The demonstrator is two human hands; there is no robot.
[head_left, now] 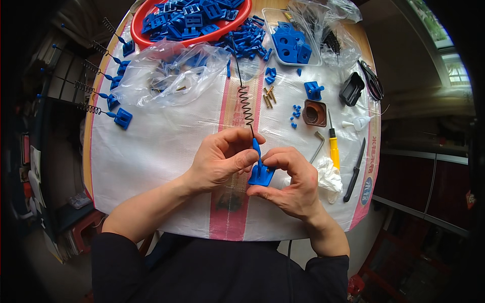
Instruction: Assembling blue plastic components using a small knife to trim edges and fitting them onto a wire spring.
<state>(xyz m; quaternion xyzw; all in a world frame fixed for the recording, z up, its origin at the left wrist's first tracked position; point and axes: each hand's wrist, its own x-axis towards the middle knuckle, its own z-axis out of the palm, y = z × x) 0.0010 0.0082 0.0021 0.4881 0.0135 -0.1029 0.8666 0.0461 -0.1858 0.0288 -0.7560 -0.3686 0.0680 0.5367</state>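
Grip: both my hands are pinched shut on one small assembly. My left hand nips the blue sleeve at the foot of the spring rod between thumb and forefinger; my right hand cups the blue bracket from below and beside.
Where it sits: held just above the white cloth near my edge of the table, the rod slanting away from me.
Doing it well: I judge the sleeve should stay in line with the bracket's socket, pressed straight, without bending the coil.
Close by: a crumpled white rag, a yellow-handled screwdriver and a black knife lie right of my hands.
Packages: a clear plastic bag of blue parts sits far left; a red basin and a clear tray hold more.
Labels: a pink stripe runs down the cloth; a round blue mark sits at its right edge.
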